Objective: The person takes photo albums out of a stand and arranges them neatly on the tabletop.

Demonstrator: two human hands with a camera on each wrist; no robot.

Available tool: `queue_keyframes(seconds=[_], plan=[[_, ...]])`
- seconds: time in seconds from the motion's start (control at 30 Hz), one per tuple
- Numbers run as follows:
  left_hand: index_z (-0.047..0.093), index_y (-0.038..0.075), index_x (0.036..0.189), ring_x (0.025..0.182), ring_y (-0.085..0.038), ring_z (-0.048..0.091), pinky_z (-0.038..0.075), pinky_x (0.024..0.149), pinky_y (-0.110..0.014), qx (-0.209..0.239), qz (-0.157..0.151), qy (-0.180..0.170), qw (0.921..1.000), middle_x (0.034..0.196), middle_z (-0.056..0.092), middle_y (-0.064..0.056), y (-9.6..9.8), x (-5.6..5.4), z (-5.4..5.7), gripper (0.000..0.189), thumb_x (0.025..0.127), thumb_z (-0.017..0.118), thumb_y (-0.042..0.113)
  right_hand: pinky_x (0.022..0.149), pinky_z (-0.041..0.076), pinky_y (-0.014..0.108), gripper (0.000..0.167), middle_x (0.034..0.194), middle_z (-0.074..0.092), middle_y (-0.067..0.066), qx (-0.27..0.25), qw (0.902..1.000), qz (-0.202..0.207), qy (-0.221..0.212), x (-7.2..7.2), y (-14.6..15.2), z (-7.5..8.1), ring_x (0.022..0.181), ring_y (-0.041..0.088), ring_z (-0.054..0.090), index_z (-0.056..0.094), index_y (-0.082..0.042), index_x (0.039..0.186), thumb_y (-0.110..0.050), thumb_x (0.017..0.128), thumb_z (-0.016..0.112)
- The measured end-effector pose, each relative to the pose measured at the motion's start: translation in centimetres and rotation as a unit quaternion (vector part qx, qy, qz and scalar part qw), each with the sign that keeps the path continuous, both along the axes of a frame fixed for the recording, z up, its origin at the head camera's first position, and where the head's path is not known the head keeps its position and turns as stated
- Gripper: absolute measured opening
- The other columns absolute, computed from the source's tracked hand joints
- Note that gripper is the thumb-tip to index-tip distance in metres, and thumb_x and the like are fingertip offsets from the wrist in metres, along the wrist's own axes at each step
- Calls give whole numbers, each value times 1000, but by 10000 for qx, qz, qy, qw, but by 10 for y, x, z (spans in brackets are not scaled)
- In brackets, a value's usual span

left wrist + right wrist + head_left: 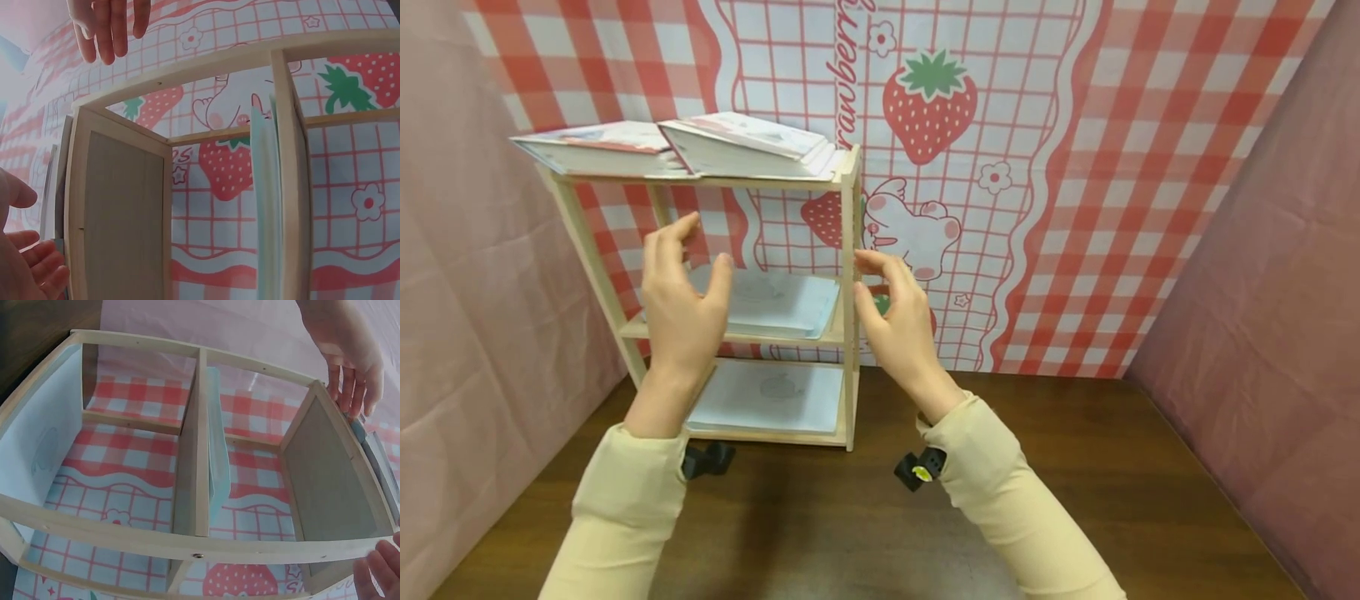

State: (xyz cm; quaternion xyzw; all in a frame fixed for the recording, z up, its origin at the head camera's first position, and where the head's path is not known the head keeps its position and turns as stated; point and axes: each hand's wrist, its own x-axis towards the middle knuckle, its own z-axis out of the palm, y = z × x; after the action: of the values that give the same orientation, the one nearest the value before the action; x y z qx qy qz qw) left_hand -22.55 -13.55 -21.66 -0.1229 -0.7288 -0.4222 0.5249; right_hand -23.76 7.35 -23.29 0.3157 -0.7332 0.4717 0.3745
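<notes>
In front of a pale wooden shelf rack, both hands are raised with their fingers loosely bent and nothing held. My left hand covers part of the middle tier. My right hand is beside the rack's right upright; whether its fingertips touch the wood I cannot tell. Two thick books, a left one and a right one, lie tilted on the top board. A light blue flat booklet lies on the middle board, and another pale blue booklet on the bottom board, partly behind my left wrist.
The rack stands on a dark brown wooden table near the left side. Behind it hangs a red and white checked backdrop with strawberry prints. Pink cloth walls rise on the left and right.
</notes>
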Motion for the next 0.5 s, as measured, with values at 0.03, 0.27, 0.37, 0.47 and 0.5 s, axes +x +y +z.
queue_keyframes(seconds=[0.03,0.27,0.37,0.47,0.5], plan=[[51,3,123,108,-19,47,40,89,-33,-5,22,8,10000,115,51,-15,-1,0,1,41,83,58,8,84,47,28,31,114,56,10,11,10000,-47,49,-1,0,1,108,17,51,54,-1,118,-3,87,52],[52,2,122,108,-22,47,38,92,-32,-78,142,269,9995,114,52,-16,-5,-1,8,42,81,61,5,98,37,32,34,128,48,8,93,9986,-354,379,-5,1,8,121,17,40,52,-2,120,-3,86,52],[53,0,120,112,-25,45,35,96,-34,-119,258,467,9985,115,52,-17,-6,-3,12,42,79,62,5,104,31,31,36,132,45,7,178,9978,-400,491,-6,1,12,125,16,37,49,-3,124,-6,88,52],[54,0,120,115,-26,42,29,101,-35,-179,396,574,9974,116,52,-18,-7,-5,15,44,77,64,7,107,27,30,39,134,44,10,265,9959,-439,741,-8,0,17,128,18,35,48,-2,126,-5,88,52],[54,1,120,115,-25,41,28,102,-34,-212,450,581,9971,117,51,-18,-7,-6,16,44,77,65,9,108,26,30,40,135,44,11,275,9951,-445,841,-9,0,18,129,19,34,47,-1,127,-5,87,53]])
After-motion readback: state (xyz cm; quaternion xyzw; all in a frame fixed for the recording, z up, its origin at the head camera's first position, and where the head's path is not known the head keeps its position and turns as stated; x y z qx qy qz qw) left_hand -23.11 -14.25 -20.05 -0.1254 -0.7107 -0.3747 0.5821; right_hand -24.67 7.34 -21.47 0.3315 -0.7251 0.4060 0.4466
